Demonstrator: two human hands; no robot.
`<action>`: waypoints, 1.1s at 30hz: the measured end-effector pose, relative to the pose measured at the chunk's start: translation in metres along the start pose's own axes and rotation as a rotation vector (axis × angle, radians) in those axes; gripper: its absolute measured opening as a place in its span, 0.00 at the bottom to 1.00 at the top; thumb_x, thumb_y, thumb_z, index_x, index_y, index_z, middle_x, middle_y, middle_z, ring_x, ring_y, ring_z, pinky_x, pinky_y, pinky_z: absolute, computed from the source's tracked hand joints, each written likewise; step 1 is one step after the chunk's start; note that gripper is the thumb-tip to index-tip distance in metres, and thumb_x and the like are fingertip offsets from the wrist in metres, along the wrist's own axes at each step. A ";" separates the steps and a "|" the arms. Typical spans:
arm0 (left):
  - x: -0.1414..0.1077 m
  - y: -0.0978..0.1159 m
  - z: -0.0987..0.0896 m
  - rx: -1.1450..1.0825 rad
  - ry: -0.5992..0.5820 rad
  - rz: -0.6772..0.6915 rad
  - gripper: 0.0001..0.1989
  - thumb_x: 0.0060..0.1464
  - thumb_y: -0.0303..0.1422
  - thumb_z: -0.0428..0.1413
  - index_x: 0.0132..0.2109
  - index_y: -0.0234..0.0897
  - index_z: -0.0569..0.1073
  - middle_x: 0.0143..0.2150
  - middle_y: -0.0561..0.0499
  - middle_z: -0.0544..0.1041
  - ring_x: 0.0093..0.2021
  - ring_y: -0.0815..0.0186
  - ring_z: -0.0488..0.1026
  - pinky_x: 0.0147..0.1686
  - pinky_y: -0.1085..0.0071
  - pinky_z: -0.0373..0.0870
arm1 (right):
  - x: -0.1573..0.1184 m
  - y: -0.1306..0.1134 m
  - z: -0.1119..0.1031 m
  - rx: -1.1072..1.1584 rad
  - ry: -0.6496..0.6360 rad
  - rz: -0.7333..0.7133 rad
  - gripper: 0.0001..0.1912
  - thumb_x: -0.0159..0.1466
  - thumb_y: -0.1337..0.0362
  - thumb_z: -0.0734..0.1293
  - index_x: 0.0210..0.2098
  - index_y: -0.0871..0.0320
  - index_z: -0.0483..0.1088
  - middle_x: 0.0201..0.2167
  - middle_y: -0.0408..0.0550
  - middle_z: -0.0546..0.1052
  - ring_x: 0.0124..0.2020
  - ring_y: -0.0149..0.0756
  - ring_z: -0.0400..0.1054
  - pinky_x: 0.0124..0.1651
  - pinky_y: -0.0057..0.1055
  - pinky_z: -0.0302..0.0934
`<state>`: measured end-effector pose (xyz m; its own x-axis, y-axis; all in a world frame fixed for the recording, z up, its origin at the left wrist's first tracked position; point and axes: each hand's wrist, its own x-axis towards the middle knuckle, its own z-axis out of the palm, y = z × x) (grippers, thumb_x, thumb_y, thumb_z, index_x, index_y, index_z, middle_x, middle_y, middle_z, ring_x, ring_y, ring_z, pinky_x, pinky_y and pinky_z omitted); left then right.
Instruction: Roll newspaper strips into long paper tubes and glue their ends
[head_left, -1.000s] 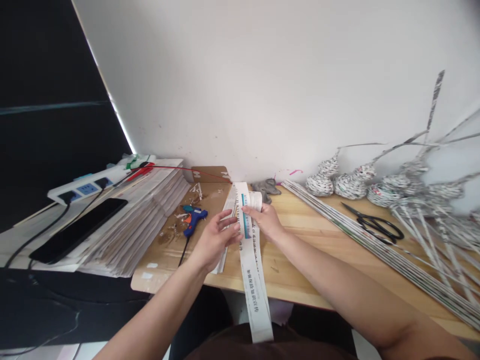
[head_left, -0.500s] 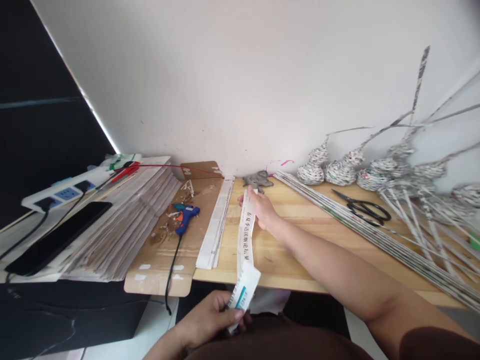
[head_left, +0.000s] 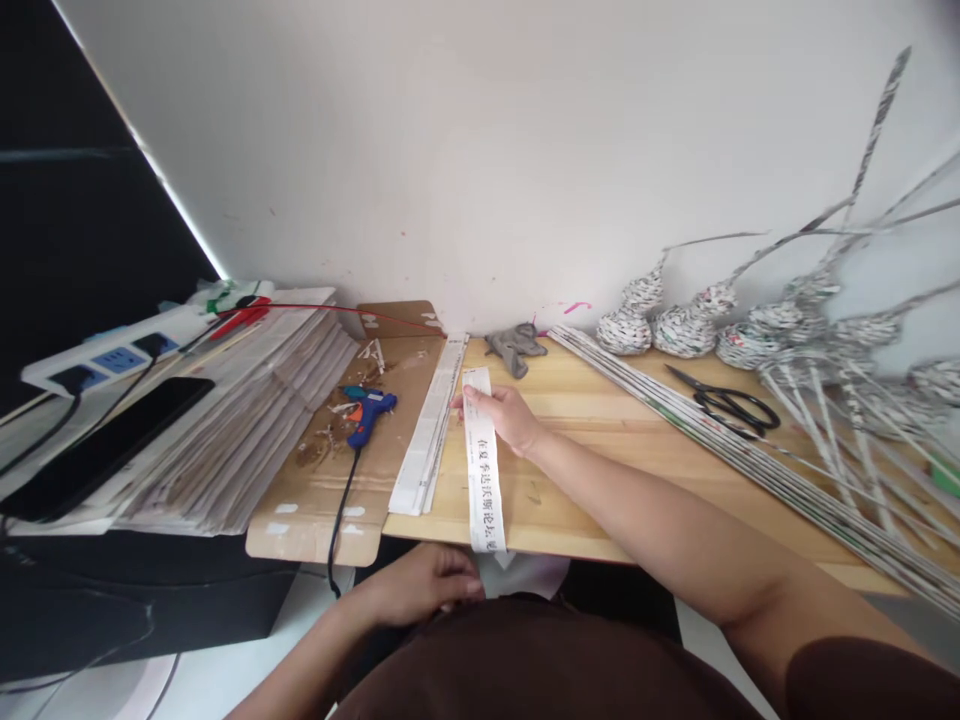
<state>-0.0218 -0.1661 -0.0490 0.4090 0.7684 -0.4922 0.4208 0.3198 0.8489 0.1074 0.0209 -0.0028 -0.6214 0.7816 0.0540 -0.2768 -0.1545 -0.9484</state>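
1. Head view, center of frame: right hand (head_left: pixel 506 415) pinches the upper end of a printed newspaper strip (head_left: pixel 484 480) between thumb and fingers; strip extends down to the front edge of the wooden tabletop (head_left: pixel 589 412).
2. Head view, lower center: left hand (head_left: pixel 424 588) near the body, apart from the visible strip, fingers curled; cannot tell whether anything is gripped.
3. Head view, left of center: more cut strips (head_left: pixel 426 440), then blue glue gun (head_left: pixel 365 418) on cardboard (head_left: pixel 300 525).
4. Head view, right: black-handled scissors (head_left: pixel 703 394).
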 end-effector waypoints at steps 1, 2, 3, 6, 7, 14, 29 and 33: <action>-0.014 0.015 -0.005 -0.046 0.001 0.044 0.15 0.53 0.43 0.57 0.36 0.35 0.78 0.36 0.47 0.79 0.37 0.62 0.74 0.40 0.67 0.68 | -0.001 0.002 0.000 -0.034 -0.015 -0.011 0.22 0.55 0.48 0.69 0.30 0.64 0.77 0.23 0.47 0.74 0.22 0.28 0.65 0.27 0.27 0.58; -0.026 0.030 -0.010 -0.108 0.025 0.084 0.14 0.53 0.41 0.57 0.36 0.35 0.78 0.36 0.47 0.79 0.36 0.63 0.73 0.39 0.69 0.68 | -0.001 0.004 0.001 -0.068 -0.031 -0.020 0.22 0.56 0.48 0.68 0.31 0.64 0.77 0.23 0.47 0.74 0.23 0.28 0.64 0.28 0.27 0.57; -0.036 0.044 -0.016 -0.190 0.060 0.107 0.13 0.54 0.40 0.56 0.36 0.35 0.77 0.36 0.46 0.79 0.35 0.64 0.73 0.35 0.69 0.69 | -0.002 0.006 0.001 -0.100 -0.045 -0.025 0.22 0.56 0.48 0.68 0.31 0.64 0.77 0.23 0.47 0.74 0.23 0.28 0.64 0.28 0.27 0.57; -0.046 0.073 -0.034 -0.262 0.273 0.235 0.13 0.57 0.39 0.54 0.33 0.33 0.75 0.32 0.46 0.79 0.29 0.67 0.72 0.30 0.71 0.68 | -0.004 0.009 0.001 -0.169 -0.056 -0.022 0.21 0.56 0.49 0.68 0.32 0.64 0.78 0.24 0.47 0.74 0.24 0.28 0.64 0.29 0.27 0.56; -0.043 0.077 -0.039 -0.265 0.380 0.290 0.14 0.57 0.39 0.55 0.29 0.33 0.74 0.28 0.47 0.77 0.27 0.69 0.70 0.28 0.73 0.66 | -0.004 0.009 0.001 -0.181 -0.054 -0.022 0.21 0.57 0.50 0.68 0.32 0.64 0.78 0.24 0.47 0.74 0.24 0.28 0.64 0.29 0.27 0.56; -0.009 0.079 -0.045 -0.387 0.560 0.425 0.10 0.52 0.35 0.60 0.39 0.38 0.68 0.36 0.51 0.75 0.31 0.69 0.70 0.26 0.76 0.63 | -0.002 0.010 -0.004 -0.206 -0.001 -0.009 0.20 0.57 0.50 0.68 0.32 0.64 0.78 0.24 0.47 0.74 0.24 0.29 0.64 0.31 0.27 0.57; -0.018 0.075 -0.094 0.025 0.810 0.334 0.11 0.55 0.40 0.56 0.34 0.36 0.73 0.29 0.52 0.74 0.31 0.69 0.68 0.32 0.75 0.63 | 0.001 0.013 -0.006 -0.234 -0.013 0.014 0.20 0.58 0.50 0.67 0.32 0.63 0.78 0.22 0.45 0.71 0.22 0.27 0.60 0.27 0.26 0.52; -0.020 0.064 -0.094 -0.010 0.872 0.313 0.11 0.54 0.39 0.57 0.34 0.36 0.74 0.30 0.52 0.75 0.32 0.69 0.69 0.33 0.75 0.63 | 0.001 0.014 -0.007 -0.241 -0.016 0.011 0.19 0.59 0.51 0.67 0.32 0.63 0.78 0.23 0.45 0.72 0.23 0.28 0.61 0.28 0.26 0.54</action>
<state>-0.0790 -0.1088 0.0334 -0.2532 0.9645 0.0753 0.3851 0.0291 0.9224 0.1083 0.0243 -0.0181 -0.6354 0.7707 0.0466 -0.0884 -0.0126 -0.9960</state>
